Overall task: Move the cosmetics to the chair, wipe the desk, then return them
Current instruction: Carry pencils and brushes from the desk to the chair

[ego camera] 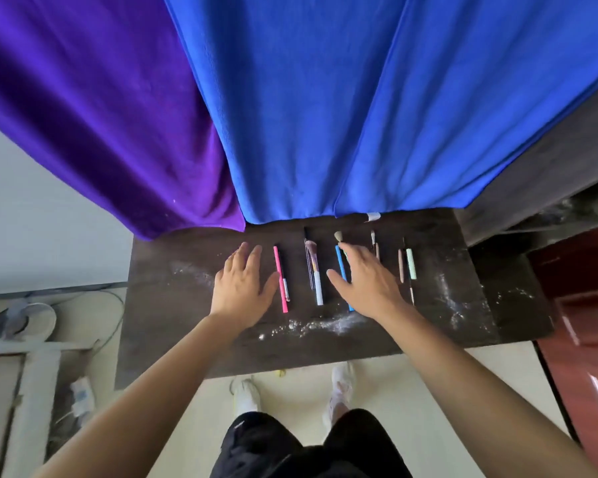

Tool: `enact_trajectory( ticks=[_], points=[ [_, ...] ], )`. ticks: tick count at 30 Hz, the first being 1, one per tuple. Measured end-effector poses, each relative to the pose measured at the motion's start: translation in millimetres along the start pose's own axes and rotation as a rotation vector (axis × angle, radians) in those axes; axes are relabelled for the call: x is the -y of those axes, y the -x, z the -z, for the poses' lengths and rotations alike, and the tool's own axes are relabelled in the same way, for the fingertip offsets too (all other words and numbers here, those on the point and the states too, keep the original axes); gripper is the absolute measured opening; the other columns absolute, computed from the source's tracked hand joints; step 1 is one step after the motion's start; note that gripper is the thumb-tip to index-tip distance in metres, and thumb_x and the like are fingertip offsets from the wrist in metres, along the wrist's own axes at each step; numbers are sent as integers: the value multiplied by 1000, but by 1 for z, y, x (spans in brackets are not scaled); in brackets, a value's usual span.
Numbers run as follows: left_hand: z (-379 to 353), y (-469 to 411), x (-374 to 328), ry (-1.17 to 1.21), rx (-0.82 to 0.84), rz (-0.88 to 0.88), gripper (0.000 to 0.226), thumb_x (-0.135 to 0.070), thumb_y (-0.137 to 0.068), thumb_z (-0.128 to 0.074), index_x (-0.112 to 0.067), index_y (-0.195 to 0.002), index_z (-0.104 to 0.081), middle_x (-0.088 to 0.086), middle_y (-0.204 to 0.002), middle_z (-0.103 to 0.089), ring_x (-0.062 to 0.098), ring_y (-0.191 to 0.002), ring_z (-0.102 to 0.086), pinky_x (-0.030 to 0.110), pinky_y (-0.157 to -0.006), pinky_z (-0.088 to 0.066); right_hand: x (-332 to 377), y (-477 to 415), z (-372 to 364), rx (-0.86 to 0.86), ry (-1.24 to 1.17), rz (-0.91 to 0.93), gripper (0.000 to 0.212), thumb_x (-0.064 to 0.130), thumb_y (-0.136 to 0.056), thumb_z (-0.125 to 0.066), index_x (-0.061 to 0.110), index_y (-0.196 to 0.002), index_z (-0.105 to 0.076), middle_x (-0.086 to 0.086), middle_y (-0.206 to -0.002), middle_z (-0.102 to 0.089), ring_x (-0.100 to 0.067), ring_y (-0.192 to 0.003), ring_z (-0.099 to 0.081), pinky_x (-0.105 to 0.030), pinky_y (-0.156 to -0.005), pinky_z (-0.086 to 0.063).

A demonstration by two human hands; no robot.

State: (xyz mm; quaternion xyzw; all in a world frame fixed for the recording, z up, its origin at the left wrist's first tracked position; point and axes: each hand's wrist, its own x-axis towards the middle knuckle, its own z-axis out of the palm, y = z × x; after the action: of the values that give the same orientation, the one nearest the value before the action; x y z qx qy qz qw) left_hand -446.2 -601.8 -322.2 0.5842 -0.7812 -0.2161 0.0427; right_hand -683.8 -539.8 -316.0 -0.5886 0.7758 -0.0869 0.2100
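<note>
Slim cosmetics lie in a row on the dark dusty wooden table (173, 305), long axes pointing away from the person, e.g. pink pencil (280, 279), white-handled powder brush (315, 274), blue-handled brush (341, 267), mint stick (411, 263). Left hand (242, 288) is spread wide & empty just left of the pink pencil; right hand (366, 281), also wide w/ nothing held, lies over the blue-handled brush, so it's nearer the row's middle. No chair in view.

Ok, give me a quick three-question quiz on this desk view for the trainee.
1. True or false: the left hand is gripping the pink pen.
2. Which hand covers part of the blue brush? A left, B right, C neither.
3. What is scattered on the desk near its front edge?

Key: 1 false, the hand is open beside the pen. 2 B. 3 white powder.
</note>
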Motion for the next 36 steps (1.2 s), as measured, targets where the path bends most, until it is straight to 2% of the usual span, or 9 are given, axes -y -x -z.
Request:
enact_trajectory(
  ticks=[6,9,12,15,17,20,24,30,36],
  points=[
    [-70,-5,-5,46,86,219,76,-61,-90,-51,-16,-148,-34,6,-155,-32,27,-142,-26,48,-109,-29,-19,-34,-51,173,-42,-46,67,54,-94,-54,21,-150,-36,-8,-141,-50,-30,-128,-52,-43,-93,-48],
    [-93,-11,-10,-43,42,285,74,-65,-83,-57,-17,-139,-46,9,-135,-46,31,-124,-38,46,-100,-34,-17,-46,-72,182,37,-79,76,67,-89,-54,20,-146,-36,-8,-139,-48,-30,-126,-51,-42,-88,-49],
    [-102,-18,-13,-13,-29,342,60,-55,-81,-65,-18,-127,-56,10,-117,-51,32,-111,-44,43,-93,-36,-9,-54,-85,129,88,-101,82,73,-83,-57,17,-141,-42,-8,-134,-49,-31,-119,-55,-39,-82,-49],
    [-101,-29,-9,84,-77,369,37,-41,-85,-65,-18,-115,-64,11,-109,-55,33,-107,-49,41,-90,-38,-5,-59,-92,106,77,-39,69,63,-84,-66,20,-136,-51,-6,-125,-51,-28,-104,-62,-34,-72,-45],
    [-96,-36,-3,138,-93,395,29,-35,-86,-65,-18,-110,-68,12,-107,-58,34,-107,-51,40,-89,-38,-6,-58,-92,110,-16,28,56,52,-85,-72,25,-132,-59,-3,-117,-53,-25,-96,-64,-34,-72,-48],
    [-88,-44,8,194,-95,429,24,-28,-87,-64,-17,-107,-70,12,-108,-58,34,-107,-51,39,-91,-40,-8,-55,-93,98,-101,53,40,43,-85,-75,29,-121,-69,1,-108,-56,-22,-89,-65,-31,-70,-48],
    [-81,-44,25,236,-99,484,22,-23,-86,-62,-15,-106,-68,12,-108,-58,32,-108,-50,38,-91,-39,-7,-56,-98,93,-135,-39,21,44,-86,-73,31,-103,-74,5,-93,-59,-19,-91,-63,-29,-68,-42],
    [-75,-39,36,268,-117,443,14,-10,-81,-62,-11,-94,-66,10,-95,-66,32,-92,-59,34,-78,-43,-4,-55,-109,88,-122,-106,22,45,-89,-66,26,-98,-73,0,-91,-64,-24,-90,-64,-33,-68,-45],
    [-70,-30,27,462,-112,566,14,-13,-75,-70,-22,-87,-68,-13,-74,-66,13,-77,-63,16,-71,-38,-7,-52,-106,85,-148,-124,21,44,-85,-68,27,-93,-76,2,-86,-71,-22,-85,-66,-29,-66,-45]
  ],
)
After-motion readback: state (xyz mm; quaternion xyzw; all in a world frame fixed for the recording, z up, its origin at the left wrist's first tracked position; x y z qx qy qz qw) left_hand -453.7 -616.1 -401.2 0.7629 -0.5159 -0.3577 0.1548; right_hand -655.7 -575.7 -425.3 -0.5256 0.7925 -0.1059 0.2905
